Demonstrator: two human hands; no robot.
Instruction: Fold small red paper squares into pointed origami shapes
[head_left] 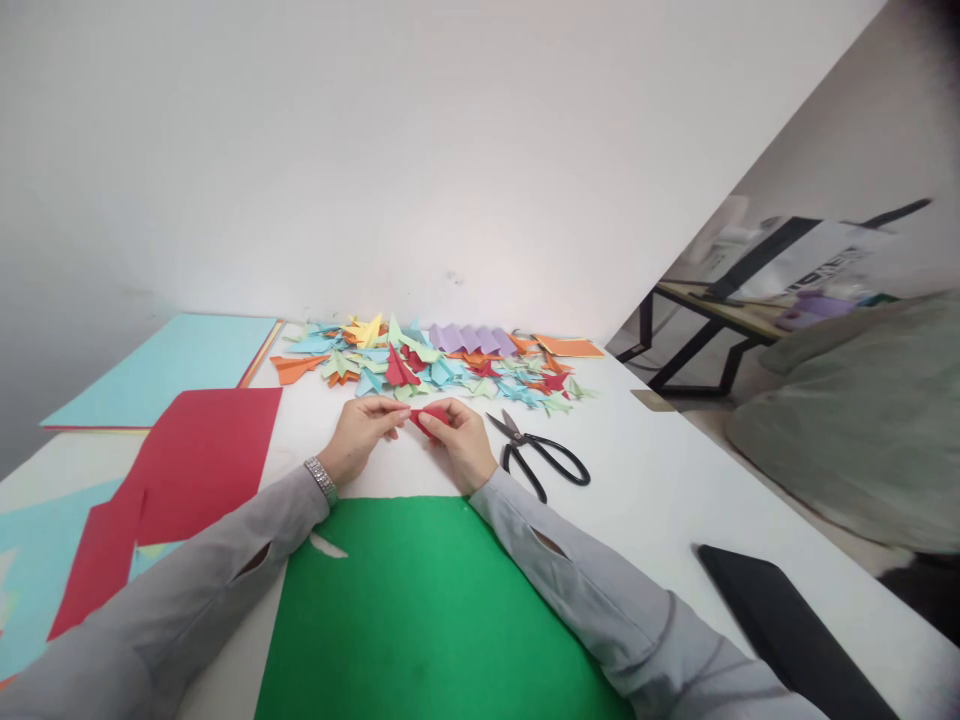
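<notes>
Between my two hands is a small piece of red paper, partly hidden by the fingers. My left hand pinches its left end with thumb and fingertips. Wrapped round the right part, my right hand presses its thumb on the paper. Both hands are above the white table, just beyond the top edge of a green sheet. Black-handled scissors lie with blades apart, right of my right hand. Behind the hands spreads a pile of small folded paper planes in several colours.
Large red sheets and a stack of light blue paper lie at the left. Purple pleated paper and orange paper sit near the wall. A black flat object rests at the right. Beyond the table's right edge stands another table.
</notes>
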